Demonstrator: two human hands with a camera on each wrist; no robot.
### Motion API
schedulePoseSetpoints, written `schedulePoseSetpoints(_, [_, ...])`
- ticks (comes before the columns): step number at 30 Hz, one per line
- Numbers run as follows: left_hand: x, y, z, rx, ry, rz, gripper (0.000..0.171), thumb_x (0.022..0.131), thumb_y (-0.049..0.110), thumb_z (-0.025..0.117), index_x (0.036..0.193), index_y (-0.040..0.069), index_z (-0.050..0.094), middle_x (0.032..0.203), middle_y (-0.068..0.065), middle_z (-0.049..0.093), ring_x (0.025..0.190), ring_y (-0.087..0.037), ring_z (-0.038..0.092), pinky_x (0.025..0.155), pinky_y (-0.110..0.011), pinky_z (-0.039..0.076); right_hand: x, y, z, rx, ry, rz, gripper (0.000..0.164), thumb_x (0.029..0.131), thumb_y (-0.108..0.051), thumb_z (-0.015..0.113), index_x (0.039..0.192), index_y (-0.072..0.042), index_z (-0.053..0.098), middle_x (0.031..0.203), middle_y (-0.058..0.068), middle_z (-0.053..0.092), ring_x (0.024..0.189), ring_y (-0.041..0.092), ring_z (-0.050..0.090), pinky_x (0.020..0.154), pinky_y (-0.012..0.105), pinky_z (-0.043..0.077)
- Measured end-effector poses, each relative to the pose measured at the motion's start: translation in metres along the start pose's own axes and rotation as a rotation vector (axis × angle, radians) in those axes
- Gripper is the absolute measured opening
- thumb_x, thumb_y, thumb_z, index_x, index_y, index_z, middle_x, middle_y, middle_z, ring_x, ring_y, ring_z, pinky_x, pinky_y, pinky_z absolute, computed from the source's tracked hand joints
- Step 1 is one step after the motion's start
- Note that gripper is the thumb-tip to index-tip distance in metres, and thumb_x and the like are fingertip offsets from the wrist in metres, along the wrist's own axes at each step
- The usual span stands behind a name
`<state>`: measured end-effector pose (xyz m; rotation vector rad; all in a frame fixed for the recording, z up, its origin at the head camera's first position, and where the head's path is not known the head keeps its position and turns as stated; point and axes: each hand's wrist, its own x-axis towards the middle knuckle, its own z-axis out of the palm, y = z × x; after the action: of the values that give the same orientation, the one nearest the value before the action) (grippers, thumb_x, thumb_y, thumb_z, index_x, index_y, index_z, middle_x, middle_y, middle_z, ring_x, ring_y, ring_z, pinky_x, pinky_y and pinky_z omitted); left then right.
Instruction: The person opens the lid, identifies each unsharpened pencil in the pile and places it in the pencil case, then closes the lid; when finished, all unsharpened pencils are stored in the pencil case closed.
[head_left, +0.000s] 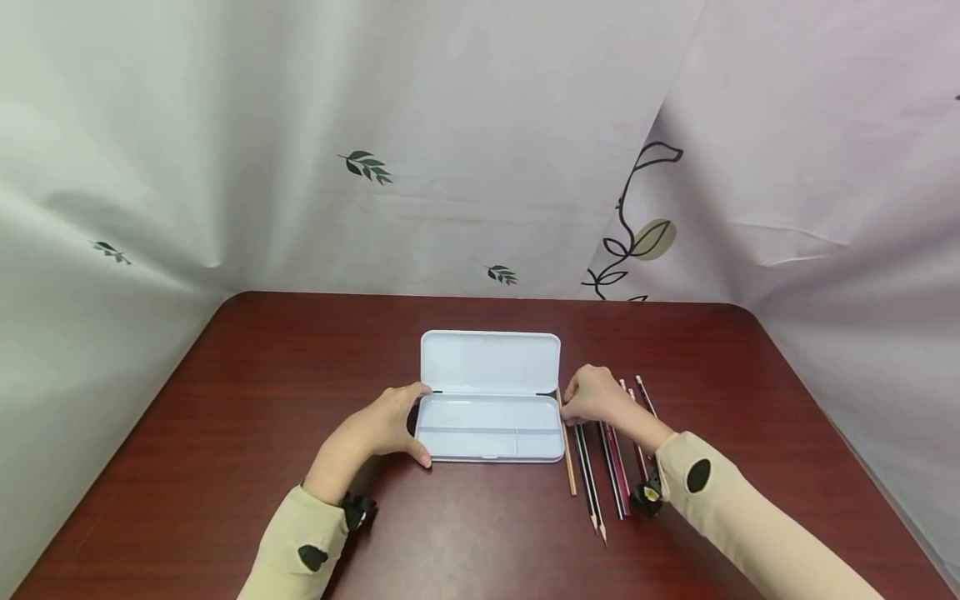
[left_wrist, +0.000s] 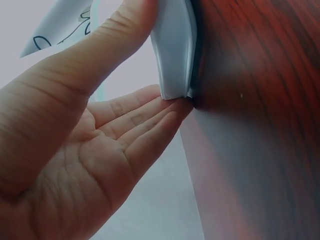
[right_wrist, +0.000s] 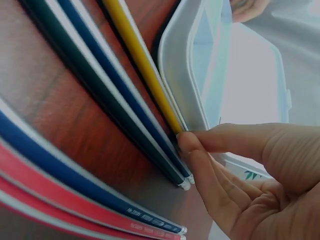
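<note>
A white pencil case (head_left: 487,425) lies open on the table, its lid (head_left: 491,362) tipped back away from me. Its tray has long and short compartments with nothing in them. My left hand (head_left: 386,421) grips the left end of the case, thumb at the near corner and fingers at the far one. Along the right side of the case lies a yellow pencil (right_wrist: 142,60). Its far end is pinched between the thumb and fingertips of my right hand (head_left: 592,396), right beside the case wall.
Right of the yellow pencil lie dark green and blue pencils (right_wrist: 95,70), then another blue pencil (right_wrist: 70,167) with red pencils (right_wrist: 65,195) beside it. More pencils (head_left: 645,394) sit partly under my right forearm. White patterned cloth (head_left: 480,167) hangs behind the brown table (head_left: 300,333).
</note>
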<state>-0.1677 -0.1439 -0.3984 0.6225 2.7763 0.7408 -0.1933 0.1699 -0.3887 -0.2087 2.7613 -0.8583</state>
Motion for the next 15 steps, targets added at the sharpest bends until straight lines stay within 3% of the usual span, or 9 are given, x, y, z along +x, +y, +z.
schedulePoseSetpoints(8, [-0.002,0.003,-0.001,-0.004,-0.006,-0.030,0.092,0.046,0.028,0.093,0.121,-0.004,0.050,0.116,-0.021,0.059,0.108,-0.031,0.056,0.091,-0.044,0.045,0.010,-0.003,-0.004,-0.026,-0.086,0.010,0.011,0.070,0.002,0.064,0.059,0.002,0.064,0.051,0.010,0.063,0.046,0.019,0.063,0.049,0.026,0.053])
schedulePoseSetpoints(15, [-0.001,0.004,0.000,0.007,-0.001,-0.051,0.092,0.047,0.027,0.093,0.121,-0.005,0.049,0.117,-0.023,0.058,0.109,-0.030,0.055,0.091,-0.044,0.045,0.021,-0.009,-0.007,-0.011,-0.167,0.109,0.008,0.070,0.001,0.064,0.065,0.003,0.058,0.053,0.011,0.064,0.045,0.018,0.063,0.050,0.029,0.054])
